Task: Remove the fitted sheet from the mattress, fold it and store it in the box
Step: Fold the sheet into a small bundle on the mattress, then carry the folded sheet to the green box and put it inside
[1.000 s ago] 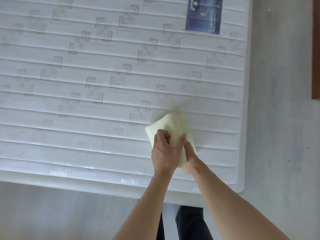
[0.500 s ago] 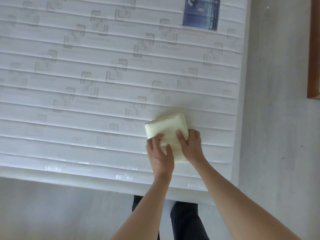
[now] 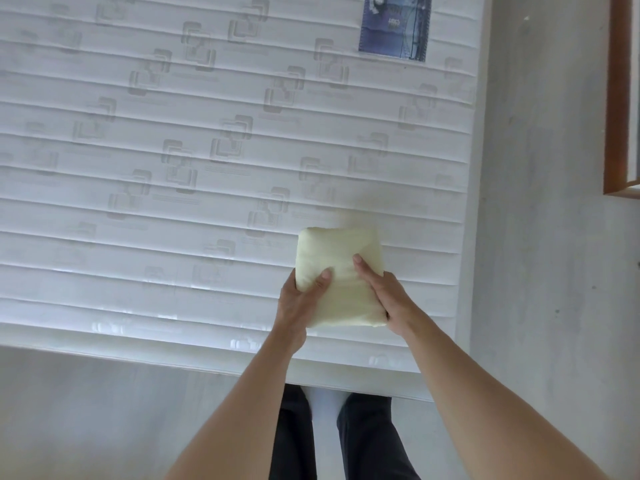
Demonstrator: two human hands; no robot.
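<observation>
Both hands now grip the folded sheet [image 3: 341, 278] from its sides: left hand [image 3: 300, 299], right hand [image 3: 388, 299], fingers curled round it above the mattress [image 3: 138, 168].

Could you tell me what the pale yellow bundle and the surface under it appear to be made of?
The folded sheet looks like soft matte woven cloth, perhaps cotton: it bulges and creases under both thumbs. The mattress looks like white quilted fabric with a slight sheen, stitched in bands with embossed square motifs.

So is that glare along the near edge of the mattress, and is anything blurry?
Head view: yes, bright glare patches streak the mattress near its front edge; the folded sheet and both hands, left and right, look sharp; the blue label is too soft to read.
</observation>
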